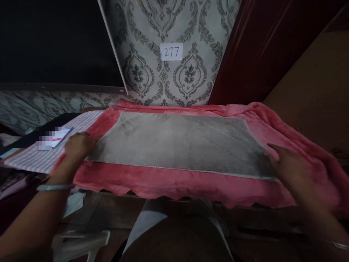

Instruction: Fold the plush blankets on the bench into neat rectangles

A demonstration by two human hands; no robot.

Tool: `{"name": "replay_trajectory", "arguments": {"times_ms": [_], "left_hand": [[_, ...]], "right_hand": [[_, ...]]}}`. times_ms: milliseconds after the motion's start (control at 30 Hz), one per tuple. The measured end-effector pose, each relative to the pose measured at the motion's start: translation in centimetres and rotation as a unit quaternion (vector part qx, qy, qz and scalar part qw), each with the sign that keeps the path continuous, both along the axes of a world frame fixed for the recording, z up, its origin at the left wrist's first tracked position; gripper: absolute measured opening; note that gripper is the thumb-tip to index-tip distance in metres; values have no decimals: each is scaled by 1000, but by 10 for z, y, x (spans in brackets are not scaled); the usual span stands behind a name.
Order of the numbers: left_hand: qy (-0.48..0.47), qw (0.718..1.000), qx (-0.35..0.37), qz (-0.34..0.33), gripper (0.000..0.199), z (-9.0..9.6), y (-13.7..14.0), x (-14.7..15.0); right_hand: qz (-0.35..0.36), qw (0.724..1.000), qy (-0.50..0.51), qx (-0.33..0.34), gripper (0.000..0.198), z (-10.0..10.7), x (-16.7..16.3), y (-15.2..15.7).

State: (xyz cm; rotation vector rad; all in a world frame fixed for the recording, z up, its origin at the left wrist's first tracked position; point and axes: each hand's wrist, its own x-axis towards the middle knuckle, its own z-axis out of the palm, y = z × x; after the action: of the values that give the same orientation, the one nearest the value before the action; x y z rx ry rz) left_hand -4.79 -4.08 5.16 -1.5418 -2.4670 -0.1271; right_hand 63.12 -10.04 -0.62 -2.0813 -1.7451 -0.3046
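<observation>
- Head view: gray cloth (pixel 177 145) laid out on a pink blanket (pixel 152 182) that drapes the surface, lengthwise along the near edge, with a pink strip left bare before it.
- Progress, as judged here: spreading appears largely done; the cloth lies open and unfolded, with faint creases remaining toward its right end.
- Left hand (pixel 79 145): at the cloth's left end, knuckles up, fingers curled, beside a striped cloth (pixel 79 127); any grip cannot be told.
- Right hand (pixel 290 165): at the right end, reaching inward, blurred; pinch or mere contact cannot be told.
- Arms: set wide, hands well apart.
</observation>
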Motion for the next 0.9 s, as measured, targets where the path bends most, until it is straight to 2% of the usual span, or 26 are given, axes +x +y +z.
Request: {"name": "replay_trajectory", "arguments": {"times_ms": [67,167,267,333,400,467,567,667,767,900], "left_hand": [[30,986,56,-156,57,5,13,46],[14,935,-5,-354,61,-1,29,128],[-8,893,-77,-443,63,-26,33,188],[-21,884,-100,-456,64,-45,29,204],[-29,885,-95,-455,64,-61,25,206],[-33,886,-78,-455,63,-68,22,202],[-33,887,-64,-456,63,-69,22,197],[-28,894,-49,-445,63,-66,21,197],[-17,907,-37,-419,63,-67,16,201],[-14,938,-47,-343,68,-66,6,201]], "right_hand": [[115,993,14,12,52,9,-53,22],[218,976,2,-25,56,16,-140,56],[279,956,-35,-88,58,6,-194,72],[296,944,-51,-138,59,-8,-207,71],[296,940,-55,-160,60,-20,-209,67],[295,941,-53,-158,61,-26,-208,64],[310,936,-49,-161,61,-26,-203,69],[306,936,-43,-170,60,-22,-181,84],[214,959,-43,-181,59,-22,-137,94],[100,979,-49,-171,60,-36,-71,88]]}}
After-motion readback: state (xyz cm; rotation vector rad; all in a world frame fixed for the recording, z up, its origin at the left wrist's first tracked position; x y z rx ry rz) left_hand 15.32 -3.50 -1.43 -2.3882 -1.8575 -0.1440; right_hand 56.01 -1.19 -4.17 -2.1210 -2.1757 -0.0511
